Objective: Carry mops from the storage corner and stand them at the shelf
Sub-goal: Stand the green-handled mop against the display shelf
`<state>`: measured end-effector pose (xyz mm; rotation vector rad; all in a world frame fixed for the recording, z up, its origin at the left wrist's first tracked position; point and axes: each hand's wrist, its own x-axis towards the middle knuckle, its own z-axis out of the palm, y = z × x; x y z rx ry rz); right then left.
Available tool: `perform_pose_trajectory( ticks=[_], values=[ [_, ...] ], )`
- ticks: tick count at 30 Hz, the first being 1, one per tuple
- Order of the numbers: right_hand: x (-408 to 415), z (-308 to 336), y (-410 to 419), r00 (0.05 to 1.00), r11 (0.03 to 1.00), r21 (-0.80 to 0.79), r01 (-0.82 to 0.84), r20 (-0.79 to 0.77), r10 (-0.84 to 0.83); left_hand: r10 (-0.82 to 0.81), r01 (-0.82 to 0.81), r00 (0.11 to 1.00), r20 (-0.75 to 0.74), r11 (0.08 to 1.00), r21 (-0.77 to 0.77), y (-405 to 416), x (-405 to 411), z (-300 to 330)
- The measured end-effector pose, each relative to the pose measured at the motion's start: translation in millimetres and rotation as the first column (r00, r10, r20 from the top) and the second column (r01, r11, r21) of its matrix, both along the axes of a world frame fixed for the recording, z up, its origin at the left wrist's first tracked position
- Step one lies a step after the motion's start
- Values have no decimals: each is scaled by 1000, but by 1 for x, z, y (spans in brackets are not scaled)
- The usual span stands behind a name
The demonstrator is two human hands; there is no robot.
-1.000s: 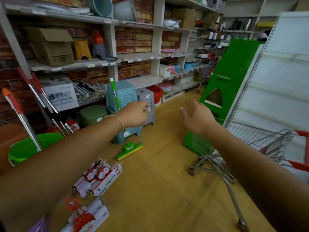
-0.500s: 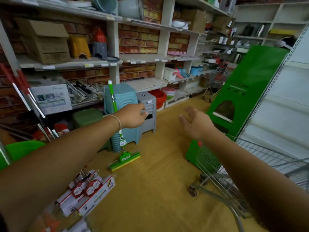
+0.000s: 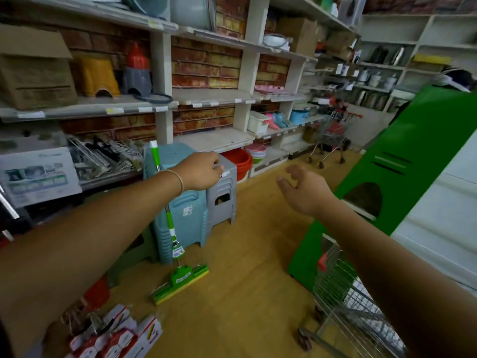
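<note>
A green sponge mop stands on the floor, its handle leaning against a stack of blue stools in front of the shelf. Its green and yellow head rests on the floor. My left hand hovers to the right of the handle's top with its fingers curled, holding nothing; my forearm crosses in front of the handle. My right hand is raised over the aisle, fingers loosely bent, also holding nothing.
A grey stool stack stands beside the blue one, with red basins behind it. A wire shopping cart and a green panel stand at the right. Red and white boxes lie on the floor at lower left. Another cart stands down the aisle.
The view has shifted right and closer to the shelf. The red-handled mops and green bucket at the left have slid out of view. Both hands keep their pose.
</note>
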<state>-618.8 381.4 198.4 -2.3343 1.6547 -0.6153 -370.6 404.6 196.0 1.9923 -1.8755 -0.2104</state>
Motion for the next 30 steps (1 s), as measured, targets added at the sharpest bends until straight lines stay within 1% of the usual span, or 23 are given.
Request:
perform_pose_trajectory(
  ticks=[6,12,17,19,22,25,28,30],
  values=[
    [25,-10,-72,999,1000,13,-27,20,27,7,-8,1000,-25,1000,-22,-65,16,-14],
    [43,-27,-155,997,996,38,-80,24,79,76,-75,997,-25,997,30,-136,36,-36],
    [48,-38,-247,994,994,25,-108,12,108,189,-185,981,-51,979,83,-202,59,-48],
    [49,-38,-282,991,990,33,-134,-3,135,243,-238,969,-39,966,105,-229,71,-50],
    [46,-38,-327,984,985,18,-173,-40,173,305,-302,952,-15,948,97,-267,81,-51],
    [44,-45,-368,977,980,-14,-198,-88,196,313,-312,950,10,947,76,-304,80,-61],
    [47,-55,-406,970,978,3,-208,-128,206,278,-280,960,33,954,108,-341,77,-78],
    [54,-63,-427,967,976,14,-219,-127,219,262,-266,964,51,955,127,-363,80,-85]
  ],
)
